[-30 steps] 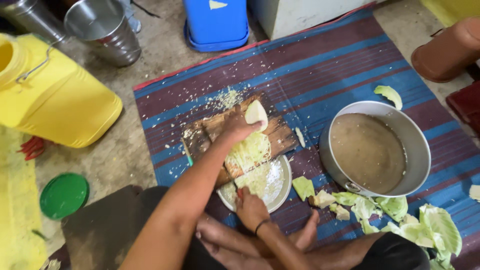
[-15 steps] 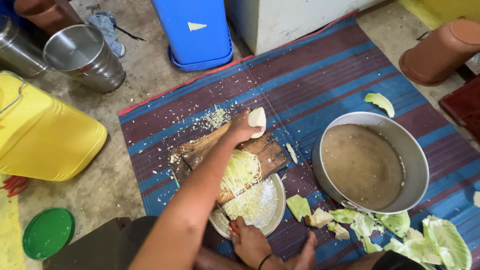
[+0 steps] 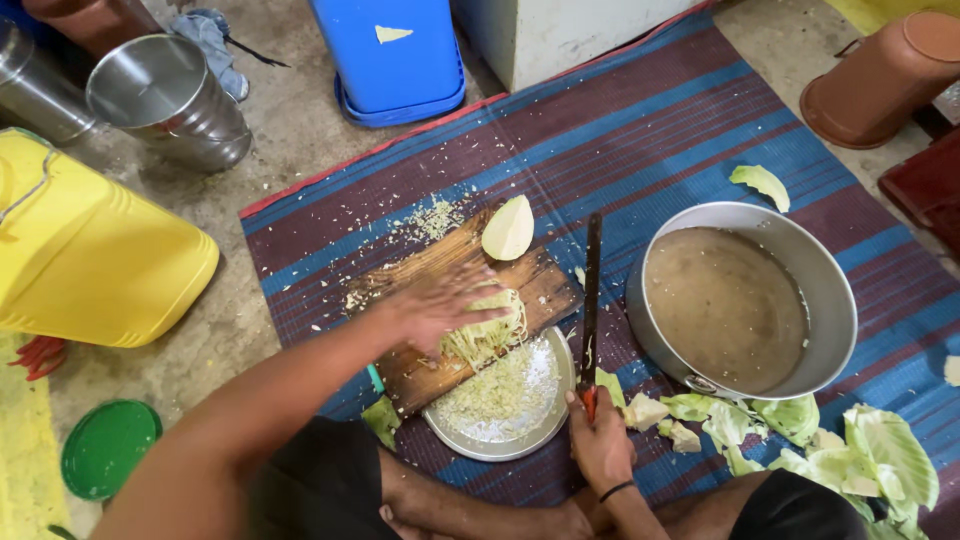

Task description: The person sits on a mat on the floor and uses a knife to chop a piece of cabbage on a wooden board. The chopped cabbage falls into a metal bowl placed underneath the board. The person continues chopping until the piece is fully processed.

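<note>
Right hand (image 3: 600, 447) closed on knife (image 3: 591, 300) handle; blade runs straight away from grip, tip pointing far, long axis near vertical in view, between board (image 3: 540, 285) and pot (image 3: 740, 300). Left hand (image 3: 440, 305) open, blurred, palm on shreds (image 3: 490, 335) at board edge above plate (image 3: 500, 400). Judged: much cabbage shredded, plate part full; wedge (image 3: 508, 228) uncut beyond left hand.

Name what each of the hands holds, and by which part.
Right hand grips the knife by its handle. Left hand holds nothing, resting on shredded cabbage.
</note>
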